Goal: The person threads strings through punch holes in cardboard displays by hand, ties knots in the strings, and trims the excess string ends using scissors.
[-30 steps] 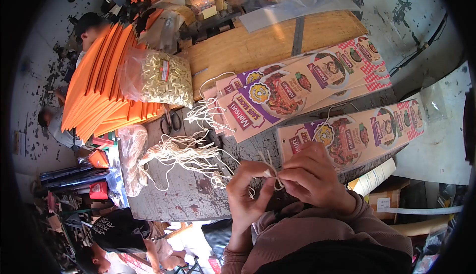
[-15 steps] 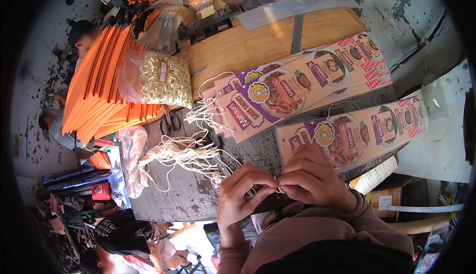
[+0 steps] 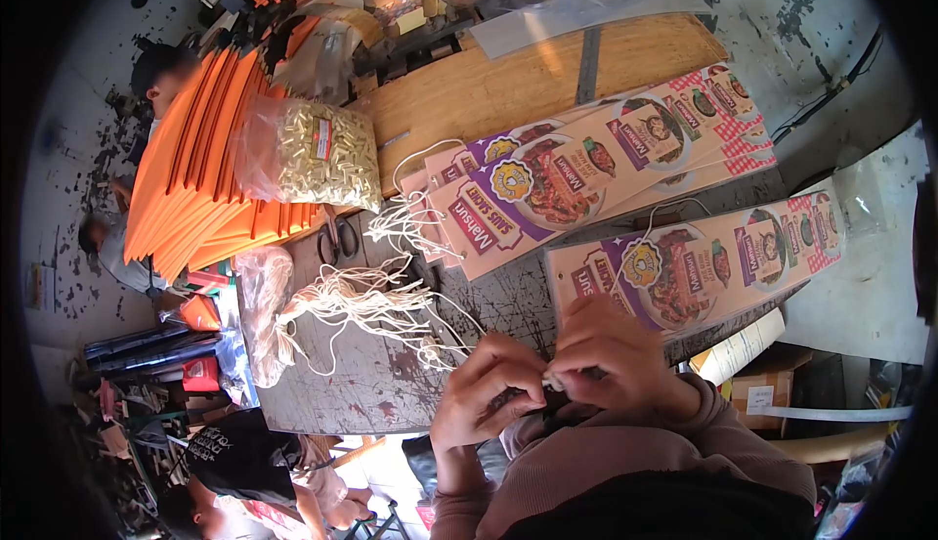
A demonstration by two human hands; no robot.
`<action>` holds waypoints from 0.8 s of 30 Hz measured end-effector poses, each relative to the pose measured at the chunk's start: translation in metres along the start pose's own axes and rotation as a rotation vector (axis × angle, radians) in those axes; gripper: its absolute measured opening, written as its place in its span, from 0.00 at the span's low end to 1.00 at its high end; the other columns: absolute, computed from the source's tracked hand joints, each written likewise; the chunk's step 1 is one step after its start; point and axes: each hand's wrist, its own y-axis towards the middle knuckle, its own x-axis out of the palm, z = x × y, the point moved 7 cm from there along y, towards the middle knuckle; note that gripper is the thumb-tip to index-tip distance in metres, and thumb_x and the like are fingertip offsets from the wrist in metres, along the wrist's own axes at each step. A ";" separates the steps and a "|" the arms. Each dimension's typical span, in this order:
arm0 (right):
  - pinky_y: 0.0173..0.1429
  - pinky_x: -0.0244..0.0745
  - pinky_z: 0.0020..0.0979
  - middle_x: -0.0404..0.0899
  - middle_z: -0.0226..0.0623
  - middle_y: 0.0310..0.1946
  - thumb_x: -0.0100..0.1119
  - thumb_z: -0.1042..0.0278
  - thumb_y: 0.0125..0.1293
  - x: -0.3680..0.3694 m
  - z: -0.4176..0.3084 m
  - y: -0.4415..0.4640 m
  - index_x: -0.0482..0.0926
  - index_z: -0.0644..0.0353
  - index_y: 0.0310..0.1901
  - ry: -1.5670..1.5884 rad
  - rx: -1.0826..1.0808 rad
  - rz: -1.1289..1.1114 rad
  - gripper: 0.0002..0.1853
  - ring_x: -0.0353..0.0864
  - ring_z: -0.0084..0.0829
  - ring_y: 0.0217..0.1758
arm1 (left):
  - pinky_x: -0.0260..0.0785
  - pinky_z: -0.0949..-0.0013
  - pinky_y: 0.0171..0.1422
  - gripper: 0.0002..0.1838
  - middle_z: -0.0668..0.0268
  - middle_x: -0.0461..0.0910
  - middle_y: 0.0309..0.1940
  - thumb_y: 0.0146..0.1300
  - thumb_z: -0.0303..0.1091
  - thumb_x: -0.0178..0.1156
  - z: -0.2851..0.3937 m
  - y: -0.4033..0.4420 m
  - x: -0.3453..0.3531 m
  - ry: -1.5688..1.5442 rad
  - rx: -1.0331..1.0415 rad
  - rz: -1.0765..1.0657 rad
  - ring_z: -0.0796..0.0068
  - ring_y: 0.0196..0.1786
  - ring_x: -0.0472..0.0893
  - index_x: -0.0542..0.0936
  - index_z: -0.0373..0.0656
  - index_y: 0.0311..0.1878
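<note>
Both hands are close together in front of my body, near the front edge of the table. My left hand (image 3: 489, 388) has its fingers curled in a pinch at a white string, most of which the fingers hide. My right hand (image 3: 611, 354) pinches too, and a small pale bit of string (image 3: 553, 381) shows at its fingertips. Left of the hands lies a loose bundle of white strings (image 3: 357, 301). Just beyond my right hand is a stack of printed cardboard hang cards (image 3: 723, 257), with a string loop on top.
More printed cards (image 3: 576, 173) with strings lie fanned out beyond. A clear bag of gold-coloured small pieces (image 3: 327, 154) leans by a pile of orange folders (image 3: 195, 169). Scissors (image 3: 338, 239) rest nearby. A wooden board (image 3: 469, 100) lies behind. Other people are at the left.
My left hand has turned slightly and its fingers have curled in more. My right hand has shifted a little, with both hands still close together.
</note>
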 end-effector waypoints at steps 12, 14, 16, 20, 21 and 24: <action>0.44 0.70 0.38 0.74 0.38 0.31 0.61 0.78 0.49 0.007 0.001 0.003 0.73 0.65 0.33 0.156 0.080 -0.142 0.09 0.74 0.38 0.35 | 0.69 0.71 0.32 0.14 0.63 0.76 0.28 0.44 0.21 0.67 0.008 -0.001 -0.003 -0.115 0.112 0.149 0.70 0.32 0.78 0.75 0.40 0.35; 0.43 0.70 0.37 0.73 0.39 0.32 0.61 0.78 0.49 0.009 0.002 0.002 0.73 0.66 0.33 0.172 0.086 -0.155 0.09 0.73 0.39 0.36 | 0.69 0.70 0.32 0.14 0.63 0.76 0.27 0.44 0.21 0.67 0.011 0.000 -0.003 -0.087 0.104 0.135 0.70 0.31 0.78 0.75 0.40 0.35; 0.41 0.69 0.35 0.73 0.41 0.33 0.61 0.78 0.49 0.010 0.001 0.003 0.73 0.66 0.34 0.192 0.053 -0.170 0.09 0.73 0.39 0.36 | 0.69 0.70 0.31 0.15 0.63 0.76 0.27 0.43 0.21 0.67 0.013 0.000 -0.002 -0.058 0.095 0.125 0.70 0.31 0.77 0.75 0.40 0.36; 0.43 0.66 0.34 0.70 0.39 0.36 0.58 0.79 0.51 0.013 0.001 0.001 0.70 0.64 0.38 0.194 0.078 -0.209 0.12 0.69 0.38 0.39 | 0.68 0.69 0.31 0.15 0.62 0.73 0.29 0.45 0.20 0.65 0.018 -0.002 0.002 0.118 0.094 0.101 0.69 0.31 0.75 0.74 0.41 0.37; 0.42 0.66 0.34 0.70 0.39 0.35 0.58 0.80 0.51 0.013 0.001 0.002 0.70 0.64 0.37 0.193 0.091 -0.201 0.11 0.70 0.38 0.39 | 0.67 0.68 0.31 0.16 0.62 0.72 0.30 0.46 0.18 0.64 0.018 -0.003 0.003 0.162 0.094 0.097 0.68 0.31 0.74 0.72 0.41 0.38; 0.39 0.67 0.32 0.71 0.40 0.34 0.58 0.80 0.51 0.013 0.003 0.002 0.71 0.65 0.36 0.177 0.120 -0.149 0.10 0.71 0.37 0.35 | 0.66 0.67 0.32 0.18 0.61 0.70 0.31 0.46 0.13 0.58 0.018 -0.008 0.009 0.234 0.163 0.238 0.68 0.32 0.72 0.69 0.42 0.39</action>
